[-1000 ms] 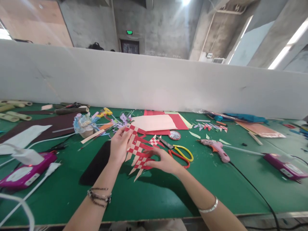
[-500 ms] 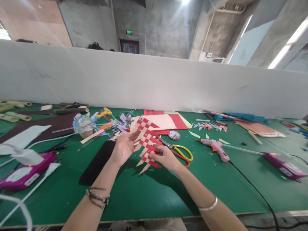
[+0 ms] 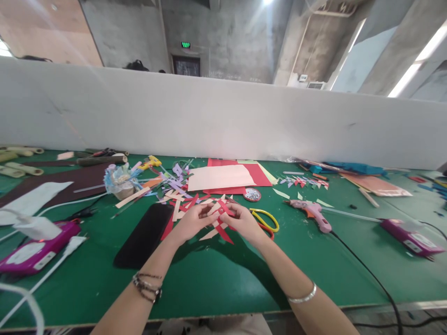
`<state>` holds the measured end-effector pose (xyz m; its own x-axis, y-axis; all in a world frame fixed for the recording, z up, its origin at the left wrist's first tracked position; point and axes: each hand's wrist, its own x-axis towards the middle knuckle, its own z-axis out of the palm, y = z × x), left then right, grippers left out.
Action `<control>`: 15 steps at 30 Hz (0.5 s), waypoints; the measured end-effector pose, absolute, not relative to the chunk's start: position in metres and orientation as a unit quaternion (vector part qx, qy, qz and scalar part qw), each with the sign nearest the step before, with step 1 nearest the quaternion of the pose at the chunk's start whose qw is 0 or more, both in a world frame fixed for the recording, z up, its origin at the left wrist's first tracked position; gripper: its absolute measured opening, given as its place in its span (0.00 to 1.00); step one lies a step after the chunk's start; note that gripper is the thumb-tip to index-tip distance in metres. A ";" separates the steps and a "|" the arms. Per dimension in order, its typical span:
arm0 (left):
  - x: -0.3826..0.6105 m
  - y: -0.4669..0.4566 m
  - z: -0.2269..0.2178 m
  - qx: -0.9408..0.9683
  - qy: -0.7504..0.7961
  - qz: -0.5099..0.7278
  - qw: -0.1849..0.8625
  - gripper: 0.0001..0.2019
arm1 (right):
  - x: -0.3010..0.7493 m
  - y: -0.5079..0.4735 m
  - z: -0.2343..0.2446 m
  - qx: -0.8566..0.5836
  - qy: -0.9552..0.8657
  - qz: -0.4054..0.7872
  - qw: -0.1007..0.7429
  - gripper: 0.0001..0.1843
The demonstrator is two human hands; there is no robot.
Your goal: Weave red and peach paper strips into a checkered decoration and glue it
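Note:
Woven red-and-cream paper fish [image 3: 221,213] with pointed strip ends are pinched between my two hands above the green table. Whether one or more are in the grip, I cannot tell. My left hand [image 3: 191,222] closes on the left side, my right hand [image 3: 247,225] on the right side, thumbs in front. A small dark eye shows on the front face. Just beyond my right hand lie scissors with yellow and red handles [image 3: 268,219]; their blades are hidden. To the left of my left hand is a black phone [image 3: 145,237]. Red and cream paper strips [image 3: 179,204] lie behind my hands.
Cream paper [image 3: 221,177] lies on red sheets near the white partition [image 3: 223,121]. A round tin of small beads or eyes [image 3: 252,194] sits behind the scissors. A pink glue gun [image 3: 312,214] with its cord lies right; purple power strips [image 3: 40,246] stand at both sides.
The spread-out woven fish have been drawn together and lowered slightly, and both hands now meet around them. Strips on the table behind my left hand have come into view.

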<state>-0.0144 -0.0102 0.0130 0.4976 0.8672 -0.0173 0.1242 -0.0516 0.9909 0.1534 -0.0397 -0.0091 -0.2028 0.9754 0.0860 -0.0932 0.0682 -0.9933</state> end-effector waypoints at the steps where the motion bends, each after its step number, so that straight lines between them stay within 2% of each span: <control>1: -0.014 -0.011 0.014 0.644 0.379 0.337 0.573 0.15 | 0.153 -0.040 -0.008 -0.399 -0.537 0.560 0.489 0.20; 6: -0.010 -0.015 0.018 0.558 0.408 0.427 0.583 0.13 | 0.155 -0.042 -0.004 -0.426 -0.535 0.553 0.475 0.16; 10: -0.010 -0.018 0.017 0.546 0.418 0.381 0.618 0.12 | 0.160 -0.041 -0.002 -0.445 -0.576 0.503 0.466 0.15; 15: -0.011 -0.017 0.012 0.594 0.404 0.331 0.611 0.11 | 0.165 -0.038 0.002 -0.445 -0.622 0.469 0.442 0.14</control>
<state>-0.0114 -0.0175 0.0124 0.4539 0.8854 -0.1004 0.0750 0.0743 0.9944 0.1646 -0.0376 0.0019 -0.2131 0.9680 0.1325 0.1399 0.1644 -0.9764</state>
